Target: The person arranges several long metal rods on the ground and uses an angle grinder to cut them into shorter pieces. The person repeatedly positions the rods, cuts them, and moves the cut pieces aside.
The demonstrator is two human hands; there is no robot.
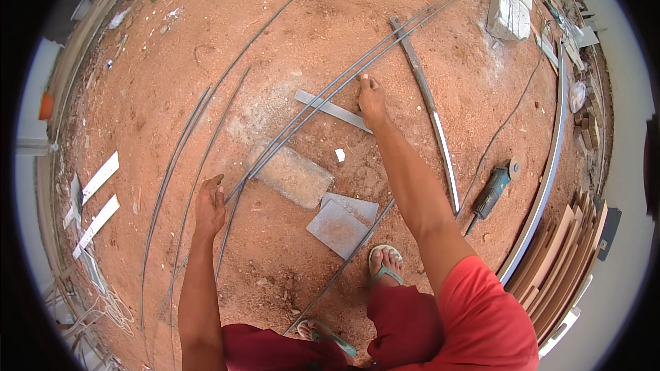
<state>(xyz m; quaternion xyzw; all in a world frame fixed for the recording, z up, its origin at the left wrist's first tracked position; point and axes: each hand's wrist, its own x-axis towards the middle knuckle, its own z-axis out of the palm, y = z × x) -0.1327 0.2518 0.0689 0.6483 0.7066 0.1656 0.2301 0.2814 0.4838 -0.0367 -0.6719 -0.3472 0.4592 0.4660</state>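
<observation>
Several thin grey metal rods (330, 89) run diagonally over the reddish dirt, from the far right toward my left hand (210, 207). That hand hovers beside their near part, its thumb and fingers apart. My right arm is stretched forward, and my right hand (372, 101) is closed just right of the rods. What its curled fingers hold, if anything, is hidden. A flat grey metal bar (344, 115) lies under the rods, its right end by my right wrist. The rods also pass over one end of a dusty rectangular block (292, 173). Square grey plates (340, 228) lie nearer my feet.
An angle grinder (492, 191) with a cord rests on the right, near a long bar (433, 113). Other rods (180, 144) lie at left. A long metal channel (543, 199), stacked brown boards (560, 254) and a white block (510, 7) line the right side.
</observation>
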